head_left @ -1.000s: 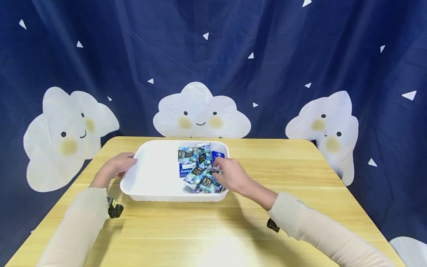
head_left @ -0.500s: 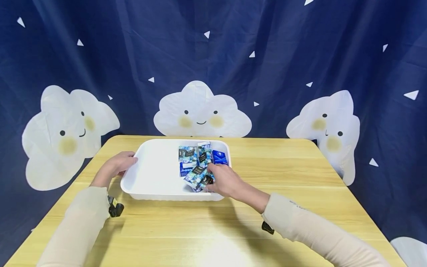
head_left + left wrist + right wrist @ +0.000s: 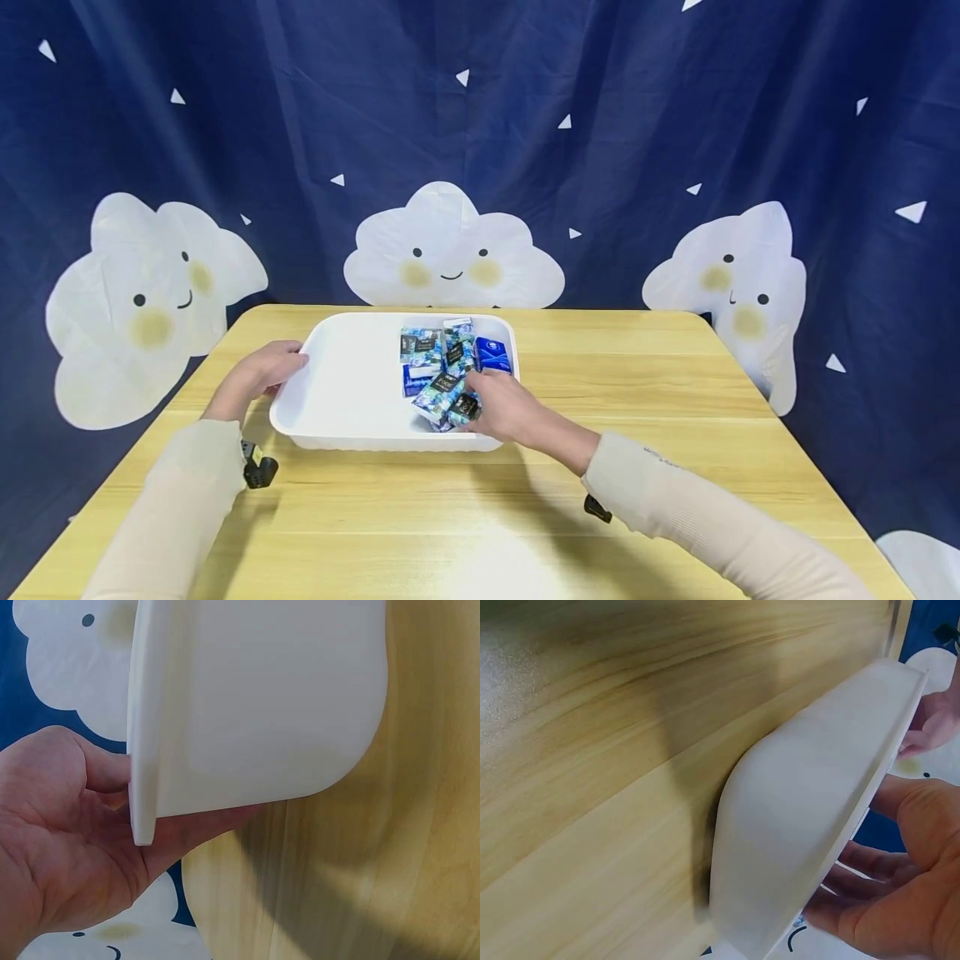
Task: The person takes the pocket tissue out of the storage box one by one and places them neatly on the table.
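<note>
At its left end, my left hand (image 3: pixel 276 367) grips the white plastic tray (image 3: pixel 348 383), with the thumb at the rim and the fingers beneath it in the left wrist view. My right hand (image 3: pixel 510 407) reaches over the right end into a heap of small printed packets (image 3: pixel 438 396), its thumb and index finger spread apart beside them. In the right wrist view its fingers (image 3: pixel 870 862) dip behind the tray wall, so whether they hold a packet is hidden. Most packets are blue-green with black labels; a plain dark blue packet (image 3: pixel 491 354) lies just beyond the hand.
The tray stands towards the far side of a light wooden table (image 3: pixel 637 392). Behind the table hangs a dark blue curtain (image 3: pixel 615 58) with white cloud prints. The bare white tray floor lies to the left of the packets.
My right hand has moved down and slightly left into the packets, uncovering the dark blue packet. A small dark item formerly between its fingertips is out of sight. The left hand stays put.
</note>
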{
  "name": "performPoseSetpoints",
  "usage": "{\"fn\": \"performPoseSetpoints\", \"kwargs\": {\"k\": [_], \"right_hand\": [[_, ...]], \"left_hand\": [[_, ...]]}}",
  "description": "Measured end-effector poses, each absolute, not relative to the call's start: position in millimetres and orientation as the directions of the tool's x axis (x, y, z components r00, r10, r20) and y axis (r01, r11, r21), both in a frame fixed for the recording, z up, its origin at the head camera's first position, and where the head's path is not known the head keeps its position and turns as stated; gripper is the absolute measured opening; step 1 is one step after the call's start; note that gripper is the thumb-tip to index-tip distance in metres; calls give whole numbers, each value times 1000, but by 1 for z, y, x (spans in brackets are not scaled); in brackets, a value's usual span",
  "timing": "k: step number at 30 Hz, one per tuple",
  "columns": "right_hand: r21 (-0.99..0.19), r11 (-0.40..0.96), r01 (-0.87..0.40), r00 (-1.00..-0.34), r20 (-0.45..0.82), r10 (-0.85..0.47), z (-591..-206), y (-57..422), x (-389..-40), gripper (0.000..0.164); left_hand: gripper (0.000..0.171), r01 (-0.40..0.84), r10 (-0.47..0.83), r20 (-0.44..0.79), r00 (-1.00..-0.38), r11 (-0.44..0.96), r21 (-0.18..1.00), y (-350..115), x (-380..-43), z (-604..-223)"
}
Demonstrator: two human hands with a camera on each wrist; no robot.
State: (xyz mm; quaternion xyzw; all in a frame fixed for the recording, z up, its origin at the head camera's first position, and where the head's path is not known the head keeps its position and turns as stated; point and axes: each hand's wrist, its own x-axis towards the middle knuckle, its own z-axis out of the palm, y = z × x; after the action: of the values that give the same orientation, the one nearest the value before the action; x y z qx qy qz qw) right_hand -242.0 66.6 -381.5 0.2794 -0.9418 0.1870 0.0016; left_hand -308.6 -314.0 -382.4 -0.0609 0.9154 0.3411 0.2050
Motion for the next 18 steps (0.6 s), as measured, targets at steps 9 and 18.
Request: {"fn": "performPoseSetpoints", "kwargs": {"k": [9,18], "right_hand": [[-363,778,-513,-847,71,-526,-378,66,-243,50],[-400,795,-456,-877,54,-477,-360,73,-246,53]], "left_hand": [[58,-268,20,-431,-902,757,596,-313,-307,-379],[58,-282,19,-447,-894,752,596,-314,-309,-379]]}}
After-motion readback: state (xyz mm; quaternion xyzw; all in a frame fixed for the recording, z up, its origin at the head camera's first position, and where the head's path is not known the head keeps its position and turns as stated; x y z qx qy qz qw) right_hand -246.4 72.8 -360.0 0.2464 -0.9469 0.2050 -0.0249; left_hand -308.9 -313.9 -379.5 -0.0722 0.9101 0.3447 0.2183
